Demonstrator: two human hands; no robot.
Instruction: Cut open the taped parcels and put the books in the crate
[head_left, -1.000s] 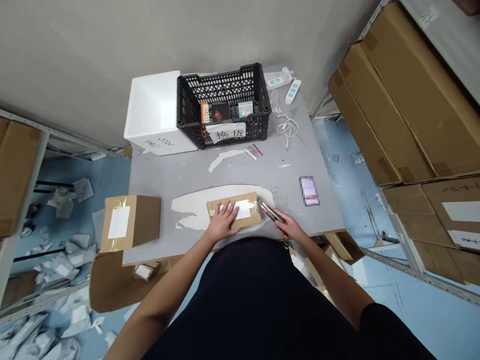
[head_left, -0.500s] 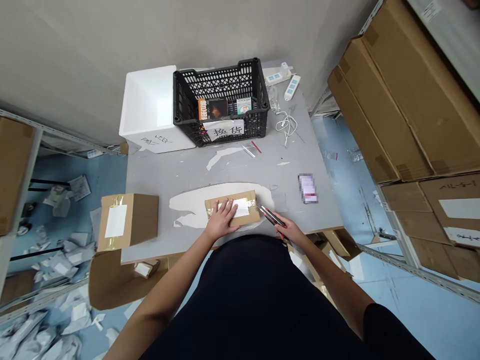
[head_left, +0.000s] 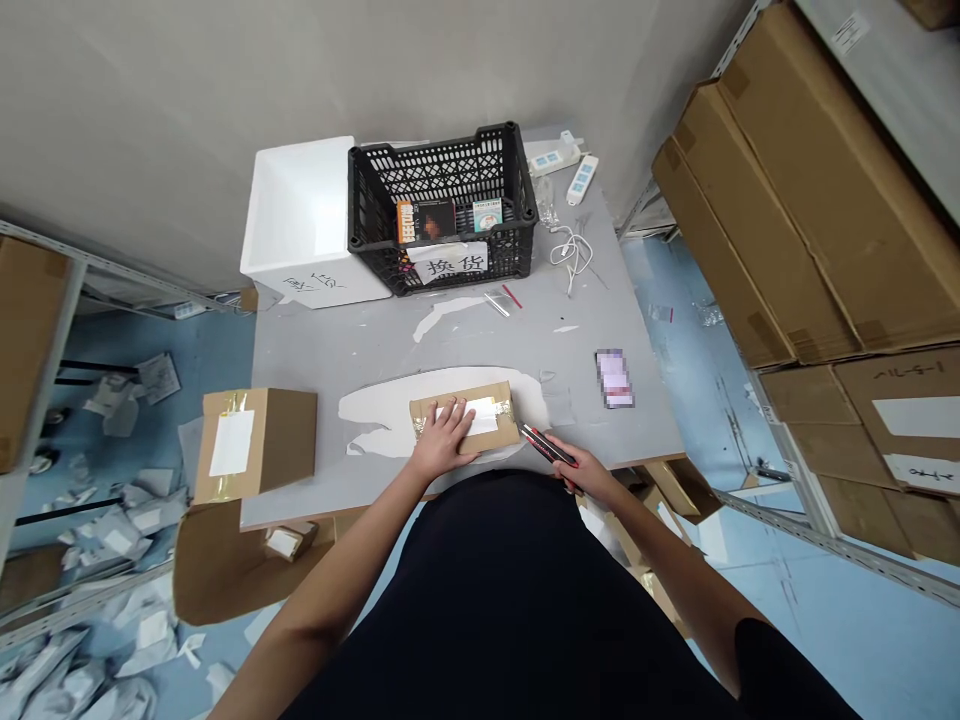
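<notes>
Left hand (head_left: 444, 440): your fingers are open and a little spread; they rest on top of the small carton (head_left: 499, 437), over its label.
Right hand (head_left: 589, 470): your fingers are closed around the cutter (head_left: 551, 447).
Cutter: it points to the right end of the small carton; whether the tip touches, I cannot tell.
Small carton: it lies on the table (head_left: 300, 345), over the white patch (head_left: 367, 400); the holding in place is done, as I judge.
Tape (head_left: 504, 412): it shows on the carton's top; I cannot tell if any is cut; no side stands raised, so the opening is not done, and the contents are not visible.
Around: the larger carton (head_left: 289, 440) is left of the small carton; the phone (head_left: 615, 378) is right of it; the black crate (head_left: 514, 255) is behind it.
</notes>
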